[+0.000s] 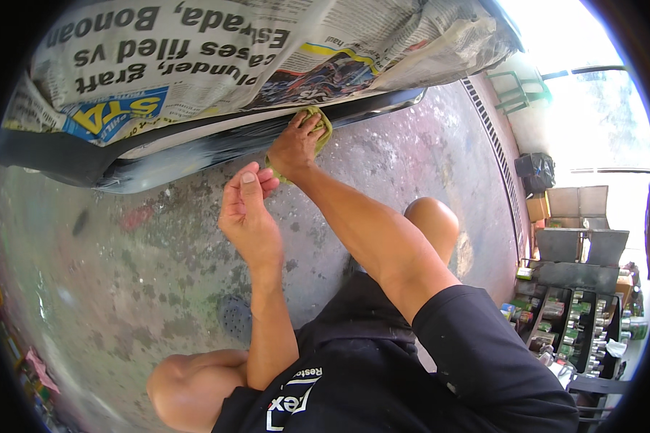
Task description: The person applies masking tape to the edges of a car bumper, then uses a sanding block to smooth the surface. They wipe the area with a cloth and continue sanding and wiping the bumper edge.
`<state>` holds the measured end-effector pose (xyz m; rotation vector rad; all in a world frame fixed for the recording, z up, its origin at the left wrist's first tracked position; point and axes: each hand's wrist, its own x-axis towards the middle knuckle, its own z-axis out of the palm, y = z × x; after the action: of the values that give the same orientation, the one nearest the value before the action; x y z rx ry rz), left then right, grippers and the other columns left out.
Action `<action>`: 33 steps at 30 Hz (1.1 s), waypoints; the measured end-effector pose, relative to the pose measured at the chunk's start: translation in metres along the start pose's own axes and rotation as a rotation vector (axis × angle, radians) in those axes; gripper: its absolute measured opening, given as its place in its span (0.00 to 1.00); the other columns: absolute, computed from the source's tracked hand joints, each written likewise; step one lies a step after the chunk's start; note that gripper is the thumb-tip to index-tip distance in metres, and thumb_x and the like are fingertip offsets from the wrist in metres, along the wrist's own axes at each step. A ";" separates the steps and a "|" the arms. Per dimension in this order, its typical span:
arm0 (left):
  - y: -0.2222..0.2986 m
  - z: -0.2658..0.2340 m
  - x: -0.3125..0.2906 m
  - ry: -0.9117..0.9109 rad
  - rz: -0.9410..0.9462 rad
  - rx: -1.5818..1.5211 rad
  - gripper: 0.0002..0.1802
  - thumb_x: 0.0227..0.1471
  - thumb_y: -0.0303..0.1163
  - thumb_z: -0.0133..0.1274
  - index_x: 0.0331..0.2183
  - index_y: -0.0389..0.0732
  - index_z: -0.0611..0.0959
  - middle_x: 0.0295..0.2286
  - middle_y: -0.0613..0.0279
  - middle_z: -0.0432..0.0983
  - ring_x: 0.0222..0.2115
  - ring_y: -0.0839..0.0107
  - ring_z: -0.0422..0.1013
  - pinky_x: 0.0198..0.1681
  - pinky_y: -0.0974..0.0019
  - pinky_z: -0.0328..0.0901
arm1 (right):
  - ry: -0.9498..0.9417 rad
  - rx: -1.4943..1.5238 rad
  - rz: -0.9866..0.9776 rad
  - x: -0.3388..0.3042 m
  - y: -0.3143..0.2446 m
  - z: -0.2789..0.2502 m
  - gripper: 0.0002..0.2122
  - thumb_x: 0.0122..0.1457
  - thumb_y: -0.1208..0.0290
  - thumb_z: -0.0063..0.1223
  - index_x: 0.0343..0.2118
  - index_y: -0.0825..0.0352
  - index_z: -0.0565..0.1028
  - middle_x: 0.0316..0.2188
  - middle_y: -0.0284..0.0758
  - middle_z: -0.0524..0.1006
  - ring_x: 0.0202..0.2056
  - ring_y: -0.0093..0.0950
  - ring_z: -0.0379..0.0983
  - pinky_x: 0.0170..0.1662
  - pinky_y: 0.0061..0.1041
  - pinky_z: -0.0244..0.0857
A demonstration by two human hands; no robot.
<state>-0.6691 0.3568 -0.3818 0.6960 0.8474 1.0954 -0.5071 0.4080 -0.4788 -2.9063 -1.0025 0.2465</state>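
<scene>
A long black car trim panel (188, 156), apparently a bumper or side skirt, runs along the lower edge of a vehicle body masked with newspaper (217, 65). Whitish streaks mark part of its surface. My right hand (294, 146) presses a folded yellow-green cloth (323, 130) against the panel, the cloth showing around my fingers and below the palm. Just left of it, my left hand (249, 216) hovers near the panel without touching it. Its fingers are curled in, thumb bent over them, and nothing shows between them.
Below the panel is a stained concrete floor (173, 267), with a drain grate (495, 133) along its right side. At the right stand a rack of cans and bottles (574, 325), a cardboard box (538, 207) and a black bag (534, 172). A green stool frame (516, 92) is farther back.
</scene>
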 end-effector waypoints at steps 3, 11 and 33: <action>0.011 -0.009 0.004 0.044 0.027 -0.018 0.17 0.71 0.37 0.55 0.48 0.31 0.84 0.37 0.54 0.85 0.37 0.69 0.79 0.47 0.65 0.74 | -0.060 -0.052 -0.037 -0.013 -0.026 -0.005 0.43 0.61 0.64 0.50 0.71 0.91 0.46 0.72 0.74 0.46 0.74 0.68 0.38 0.75 0.63 0.33; 0.025 -0.019 0.008 0.096 0.075 -0.057 0.16 0.71 0.36 0.54 0.48 0.31 0.84 0.37 0.54 0.85 0.36 0.69 0.80 0.47 0.65 0.74 | -0.057 -0.116 -0.096 -0.033 -0.064 0.008 0.44 0.61 0.61 0.51 0.71 0.90 0.49 0.73 0.68 0.49 0.74 0.68 0.38 0.73 0.67 0.34; 0.012 -0.098 0.018 0.047 -0.186 -0.437 0.25 0.63 0.31 0.53 0.60 0.34 0.76 0.53 0.49 0.79 0.52 0.57 0.78 0.56 0.54 0.75 | -0.465 0.932 -0.351 -0.084 -0.018 -0.110 0.23 0.67 0.53 0.66 0.51 0.70 0.80 0.40 0.29 0.81 0.40 0.18 0.73 0.47 0.20 0.67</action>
<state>-0.7547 0.3841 -0.4255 0.2225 0.6655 1.0829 -0.5645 0.3699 -0.3572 -1.8323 -1.0332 1.0595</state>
